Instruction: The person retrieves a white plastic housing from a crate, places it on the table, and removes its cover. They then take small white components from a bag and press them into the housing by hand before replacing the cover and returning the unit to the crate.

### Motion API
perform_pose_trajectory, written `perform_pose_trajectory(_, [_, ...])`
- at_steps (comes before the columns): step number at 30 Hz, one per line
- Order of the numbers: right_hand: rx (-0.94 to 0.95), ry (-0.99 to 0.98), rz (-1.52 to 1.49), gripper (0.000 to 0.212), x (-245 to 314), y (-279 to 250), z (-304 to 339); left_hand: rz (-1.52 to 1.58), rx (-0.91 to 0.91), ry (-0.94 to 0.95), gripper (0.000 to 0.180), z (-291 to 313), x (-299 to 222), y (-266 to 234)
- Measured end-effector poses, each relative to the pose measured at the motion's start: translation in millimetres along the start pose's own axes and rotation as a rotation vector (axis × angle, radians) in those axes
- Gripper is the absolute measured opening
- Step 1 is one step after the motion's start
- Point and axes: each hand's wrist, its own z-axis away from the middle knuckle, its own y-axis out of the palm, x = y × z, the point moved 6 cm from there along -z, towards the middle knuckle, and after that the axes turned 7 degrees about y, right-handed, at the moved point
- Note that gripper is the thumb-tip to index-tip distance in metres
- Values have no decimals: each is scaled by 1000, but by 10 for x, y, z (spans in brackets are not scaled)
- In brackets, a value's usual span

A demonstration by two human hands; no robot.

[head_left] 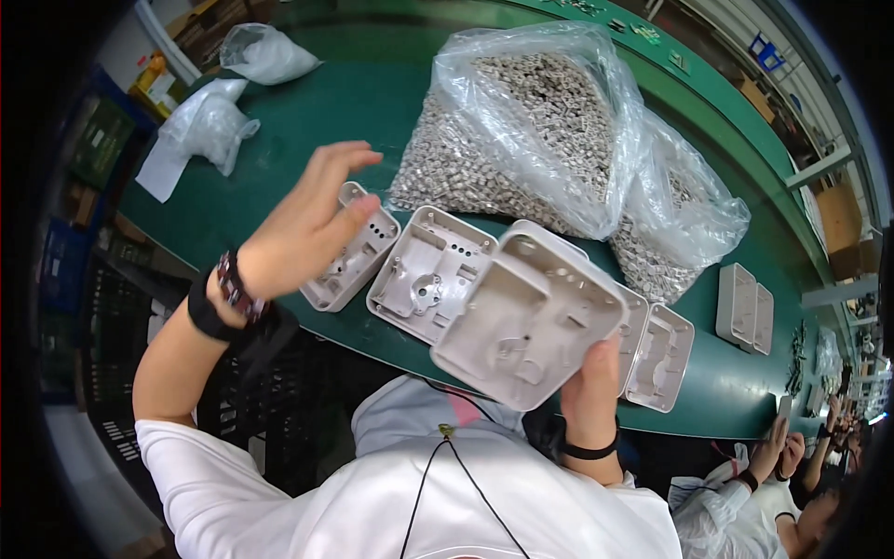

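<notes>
My right hand (593,396) grips the lower right corner of a light grey plastic housing (521,321), raised and tilted above the bench edge. Moulded ribs and small holes show on its face. Over at the left, my left hand (303,233) hovers with fingers apart, over an open housing shell (340,279) that it partly covers. Between the two hands lies another open shell (424,289) with a round boss and a row of dark holes. Right of the raised housing sits one more shell (661,359), beside a shell mostly hidden behind it.
A large clear bag of small grey plastic parts (531,121) stands behind the shells, with a second bag (661,252) to its right. Crumpled plastic bags (214,130) lie far left. Two housings (745,307) sit farther right, near a co-worker's hands (778,452).
</notes>
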Motion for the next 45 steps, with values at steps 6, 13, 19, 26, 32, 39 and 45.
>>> perform_pose_trajectory(6, [367, -11, -56, 70, 47, 546, -22, 519, 116, 109, 36, 139, -659, 167])
perform_pose_trajectory(13, [327, -142, -6, 62, 60, 437, -53, -400, -168, -185, 28, 23, 552, -723])
perform_pose_trajectory(19, [-209, -560, 271, 39, 644, -402, 81, -399, 68, -238, 27, 449, 2234, -461])
perform_pose_trajectory(26, [-858, -120, 1709, 31, 736, -2131, 407, -430, 288, -285, 28, 265, 2551, -383])
perform_pose_trajectory(32, [-642, 107, 1166, 27, 258, -2049, 526, -455, 130, -27, 26, 224, 2262, -281])
perform_pose_trajectory(39, [-500, 85, 955, 25, 257, -2040, 317, -706, 421, -320, 29, 197, 1800, -169])
perform_pose_trajectory(45, [-233, 386, 674, 23, 168, -2379, 162, -650, -138, 237, 16, -745, -242, 8])
